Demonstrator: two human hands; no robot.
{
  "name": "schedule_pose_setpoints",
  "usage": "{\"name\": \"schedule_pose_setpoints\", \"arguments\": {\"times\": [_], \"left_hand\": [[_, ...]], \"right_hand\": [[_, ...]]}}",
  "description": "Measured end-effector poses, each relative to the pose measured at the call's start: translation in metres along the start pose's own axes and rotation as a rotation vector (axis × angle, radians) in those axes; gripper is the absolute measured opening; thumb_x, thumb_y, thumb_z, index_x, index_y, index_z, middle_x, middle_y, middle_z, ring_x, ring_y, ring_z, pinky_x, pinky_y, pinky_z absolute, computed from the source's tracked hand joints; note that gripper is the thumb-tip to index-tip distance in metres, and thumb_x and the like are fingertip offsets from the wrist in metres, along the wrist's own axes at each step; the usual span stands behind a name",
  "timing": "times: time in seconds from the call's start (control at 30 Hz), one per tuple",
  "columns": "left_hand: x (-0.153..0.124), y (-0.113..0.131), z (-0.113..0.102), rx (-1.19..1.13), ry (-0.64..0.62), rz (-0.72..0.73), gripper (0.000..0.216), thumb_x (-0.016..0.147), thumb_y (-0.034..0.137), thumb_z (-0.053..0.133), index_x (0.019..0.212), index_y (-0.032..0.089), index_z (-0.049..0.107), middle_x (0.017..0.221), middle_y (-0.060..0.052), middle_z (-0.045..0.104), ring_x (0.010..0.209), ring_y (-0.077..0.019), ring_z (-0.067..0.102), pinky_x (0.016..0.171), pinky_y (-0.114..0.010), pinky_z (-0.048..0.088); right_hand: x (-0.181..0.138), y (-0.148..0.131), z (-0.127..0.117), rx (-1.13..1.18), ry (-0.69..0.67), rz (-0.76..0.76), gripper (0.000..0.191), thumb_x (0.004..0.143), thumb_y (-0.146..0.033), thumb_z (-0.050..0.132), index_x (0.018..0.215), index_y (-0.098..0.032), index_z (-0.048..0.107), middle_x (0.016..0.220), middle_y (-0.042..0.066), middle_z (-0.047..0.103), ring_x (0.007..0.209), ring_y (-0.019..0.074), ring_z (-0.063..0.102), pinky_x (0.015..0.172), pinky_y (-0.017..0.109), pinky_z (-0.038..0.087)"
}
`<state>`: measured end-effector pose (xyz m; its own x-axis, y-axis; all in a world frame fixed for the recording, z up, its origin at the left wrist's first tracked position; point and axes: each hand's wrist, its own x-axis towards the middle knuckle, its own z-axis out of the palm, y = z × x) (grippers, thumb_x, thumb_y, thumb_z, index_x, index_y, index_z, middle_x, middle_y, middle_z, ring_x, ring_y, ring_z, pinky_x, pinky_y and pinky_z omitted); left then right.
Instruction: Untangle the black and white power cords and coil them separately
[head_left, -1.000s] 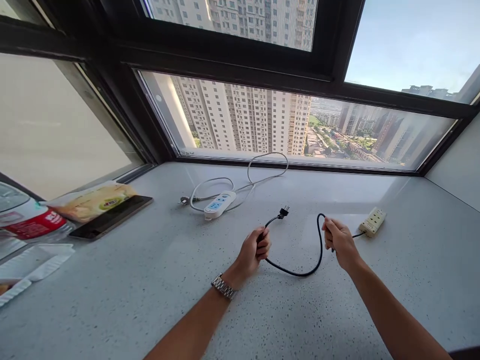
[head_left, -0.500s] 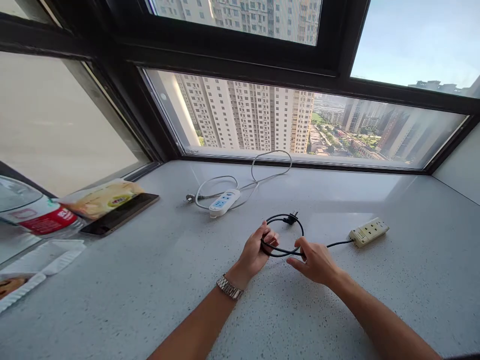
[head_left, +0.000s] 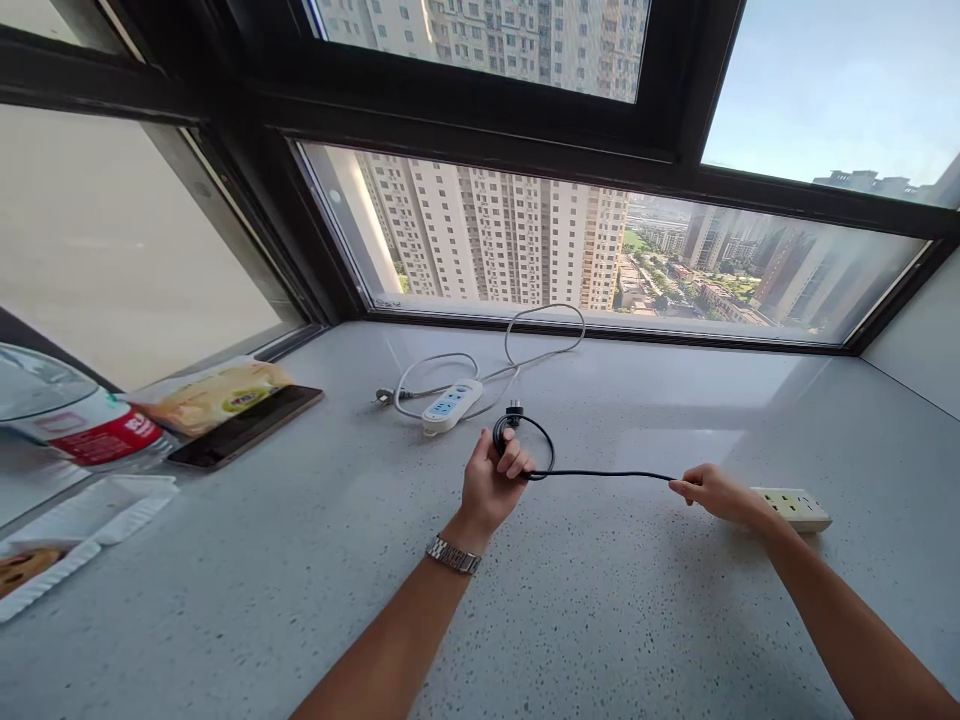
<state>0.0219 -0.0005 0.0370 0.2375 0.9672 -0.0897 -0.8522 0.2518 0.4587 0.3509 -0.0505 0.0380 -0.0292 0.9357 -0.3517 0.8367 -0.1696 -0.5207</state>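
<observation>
Gripping coiled thin black power cord [head_left: 600, 474] in my closed left hand [head_left: 491, 482]; right hand [head_left: 716, 492] pinches it taut beside beige rectangular plastic power strip [head_left: 799, 508].

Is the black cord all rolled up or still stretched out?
Partly rolled: the left hand holds one small loop of the black cord; the rest runs straight to the right hand.

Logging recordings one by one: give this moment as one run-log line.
left hand: shut on black cord loop | right hand: pinches black cord near beige power strip | white power strip: untouched
</observation>
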Motion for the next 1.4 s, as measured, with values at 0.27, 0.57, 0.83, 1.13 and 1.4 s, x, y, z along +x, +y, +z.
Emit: {"name": "schedule_pose_setpoints", "arguments": {"times": [0.27, 0.57, 0.83, 1.13, 1.4], "left_hand": [[0.001, -0.007, -0.005, 0.118, 0.008, 0.012, 0.030, 0.094, 0.041, 0.047, 0.073, 0.019, 0.044, 0.048, 0.009, 0.025, 0.039, -0.0071, 0.024, 0.046, -0.020, 0.032], [-0.030, -0.065, 0.016, 0.600, -0.248, -0.122, 0.051, 0.076, 0.066, 0.059, 0.069, 0.019, 0.044, 0.048, 0.010, 0.027, 0.042, -0.0055, 0.018, 0.045, -0.021, 0.023], [-0.018, -0.066, -0.002, 0.505, -0.006, -0.054, 0.053, 0.067, 0.067, 0.066, 0.070, 0.018, 0.048, 0.055, 0.006, 0.042, 0.047, -0.0075, 0.037, 0.045, -0.021, 0.028], [-0.012, -0.046, 0.005, 0.328, -0.016, -0.070, 0.034, 0.075, 0.031, 0.065, 0.062, 0.020, 0.035, 0.047, 0.009, 0.028, 0.045, -0.0080, 0.036, 0.051, -0.022, 0.039], [0.005, -0.014, -0.033, 1.323, 0.332, 0.265, 0.028, 0.080, 0.040, 0.055, 0.097, 0.017, 0.056, 0.067, -0.004, 0.062, 0.064, -0.0231, 0.061, 0.063, -0.034, 0.048]], "right_hand": [[-0.013, 0.025, -0.012, 0.022, 0.061, 0.165, 0.049, 0.076, -0.061, 0.056, 0.052, -0.018, 0.054, 0.046, -0.002, 0.037, 0.041, 0.0096, 0.026, 0.044, 0.027, 0.018], [0.007, -0.060, 0.036, 0.418, 0.541, -0.020, 0.036, 0.092, -0.049, 0.030, 0.069, -0.022, 0.039, 0.063, -0.002, 0.041, 0.049, 0.0126, 0.036, 0.048, 0.027, 0.033], [-0.030, -0.147, 0.129, 0.009, 0.683, -0.576, 0.047, 0.095, -0.046, 0.038, 0.131, -0.016, 0.045, 0.126, 0.018, 0.050, 0.113, 0.0308, 0.048, 0.089, 0.045, 0.045], [-0.045, -0.126, 0.149, -0.067, 0.566, -0.958, 0.038, 0.095, -0.037, 0.035, 0.079, -0.020, 0.065, 0.076, 0.007, 0.062, 0.071, 0.0184, 0.057, 0.067, 0.030, 0.045], [-0.060, -0.083, 0.150, 0.023, 0.457, -0.620, 0.039, 0.090, -0.039, 0.050, 0.059, -0.019, 0.057, 0.056, 0.000, 0.056, 0.046, 0.0103, 0.045, 0.047, 0.025, 0.023]]}}
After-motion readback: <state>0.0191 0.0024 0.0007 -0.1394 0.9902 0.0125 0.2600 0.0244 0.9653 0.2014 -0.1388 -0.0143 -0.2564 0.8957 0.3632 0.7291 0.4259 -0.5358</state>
